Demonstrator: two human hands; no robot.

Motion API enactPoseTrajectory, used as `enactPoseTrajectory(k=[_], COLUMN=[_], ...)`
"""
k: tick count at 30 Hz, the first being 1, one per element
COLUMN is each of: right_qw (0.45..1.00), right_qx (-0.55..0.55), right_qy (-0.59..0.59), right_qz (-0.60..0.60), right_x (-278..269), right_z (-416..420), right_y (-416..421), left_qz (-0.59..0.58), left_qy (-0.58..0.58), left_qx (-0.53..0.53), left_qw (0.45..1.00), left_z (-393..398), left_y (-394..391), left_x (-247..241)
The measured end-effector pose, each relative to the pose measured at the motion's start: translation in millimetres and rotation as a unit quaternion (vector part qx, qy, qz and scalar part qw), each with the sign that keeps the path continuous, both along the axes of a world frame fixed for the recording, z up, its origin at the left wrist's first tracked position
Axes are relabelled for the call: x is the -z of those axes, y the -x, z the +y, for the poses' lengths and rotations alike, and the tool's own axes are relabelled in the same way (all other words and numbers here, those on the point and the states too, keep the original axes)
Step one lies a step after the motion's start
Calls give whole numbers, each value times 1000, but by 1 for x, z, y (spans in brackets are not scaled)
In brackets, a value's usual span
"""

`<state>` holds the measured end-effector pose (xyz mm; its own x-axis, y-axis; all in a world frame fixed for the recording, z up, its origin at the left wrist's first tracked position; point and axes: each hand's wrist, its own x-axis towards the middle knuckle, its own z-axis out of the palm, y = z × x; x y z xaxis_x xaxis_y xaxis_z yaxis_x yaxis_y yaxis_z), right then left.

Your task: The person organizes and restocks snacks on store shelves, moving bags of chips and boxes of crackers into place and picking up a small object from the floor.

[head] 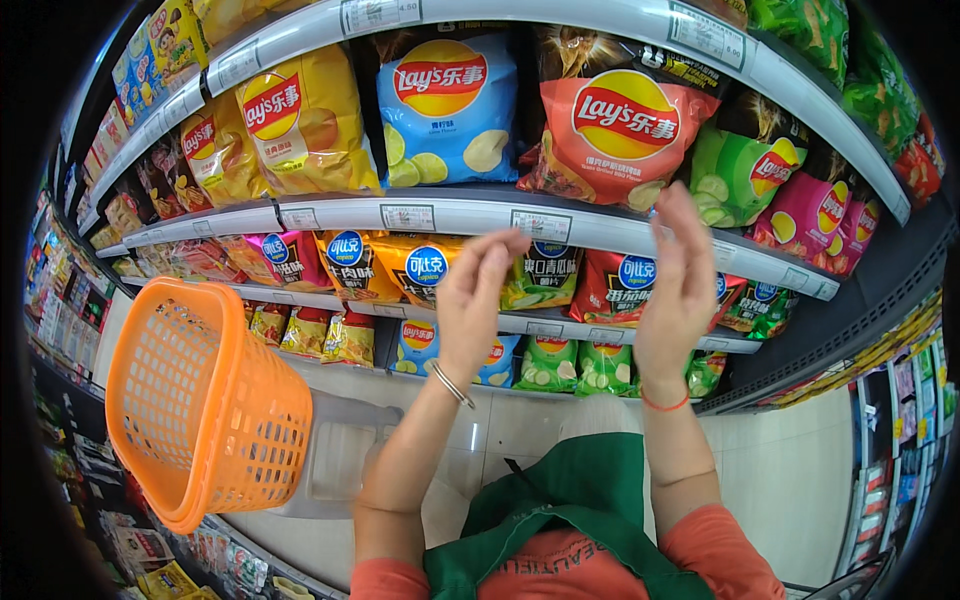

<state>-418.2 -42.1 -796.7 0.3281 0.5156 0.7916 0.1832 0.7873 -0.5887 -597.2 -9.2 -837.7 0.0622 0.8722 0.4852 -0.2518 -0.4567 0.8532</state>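
Both hands are raised in front of a shelf of chip bags. My left hand point(480, 296), with a metal bangle at its wrist, has its fingers curled towards the thumb; whether they touch I cannot tell, and it covers part of the lower row. My right hand point(681, 289), a red cord round its wrist, is upright with fingers extended and slightly blurred, just below a red Lay's chip bag point(622, 131); no held thing shows in it. A blue Lay's bag point(448, 112) stands left of the red one. Between the hands lies a green Copico chip bag point(541, 277).
An orange plastic basket point(259, 420) stands at the left on a grey stool-like support point(326, 450). White shelf edges point(465, 217) with price tags curve across the front. Light floor tiles point(780, 480) lie below, and another stocked shelf point(885, 465) is at the right.
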Motion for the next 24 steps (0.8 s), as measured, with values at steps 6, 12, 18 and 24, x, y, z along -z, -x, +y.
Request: enactPoseTrajectory(k=[6,12,18,24], right_qw=[969,945,955,947], right_qx=[-31,61,27,-15], right_qy=[242,290,288,319], right_qz=[-26,-139,-69,23], right_x=[118,149,159,158], right_z=[-3,17,26,26], right_y=[20,20,10,7], left_qz=[114,59,97,99], left_qy=[55,59,126,65], left_qx=[-75,-145,-159,-162], left_qw=[989,986,974,980], left_z=[5,53,71,79], left_y=[-32,-56,-60,-53], left_x=[99,94,91,122])
